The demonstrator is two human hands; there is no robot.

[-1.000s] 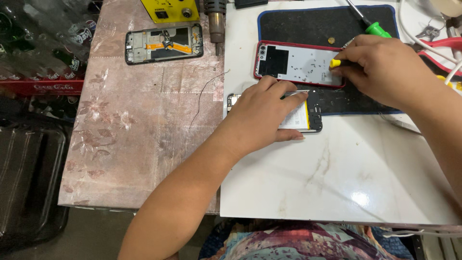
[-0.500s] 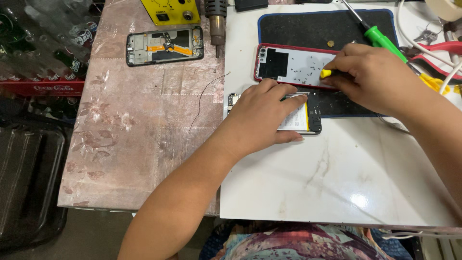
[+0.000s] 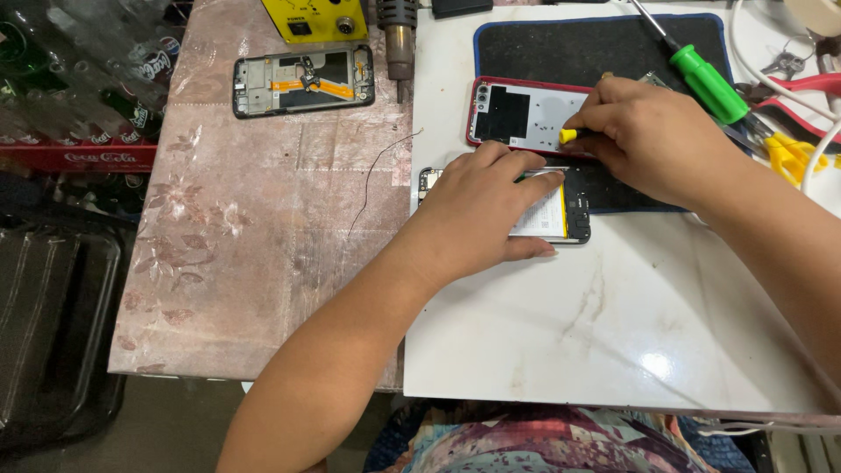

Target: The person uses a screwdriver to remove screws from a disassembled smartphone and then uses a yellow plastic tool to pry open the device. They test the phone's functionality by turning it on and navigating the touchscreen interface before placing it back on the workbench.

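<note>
Far to the left of my grip, on the mottled pink table [image 3: 228,263], lies a bare phone frame [image 3: 303,81] with an orange ribbon across it, well apart from both hands. Closer in, a thin wire [image 3: 372,180] trails over the table's edge toward the white slab [image 3: 613,333]. My left hand [image 3: 486,215] lies flat, palm down, on an opened phone [image 3: 561,210]. The fingers are spread and pressing rather than curled, so it pins the phone without clasping it. Only the phone's pale battery and right end show past my fingers. Just above that, touching the black mat [image 3: 596,48], sits a red-rimmed back cover [image 3: 517,114] with tiny screws lying on it. My right hand [image 3: 657,140] is closed snugly about a small yellow-tipped tool [image 3: 569,135], whose tip points left over the cover. Right of that grip, a green-handled screwdriver [image 3: 708,83] lies aslant on the mat, and beyond it are red-handled pliers [image 3: 802,88] and yellow handles [image 3: 793,156].
</note>
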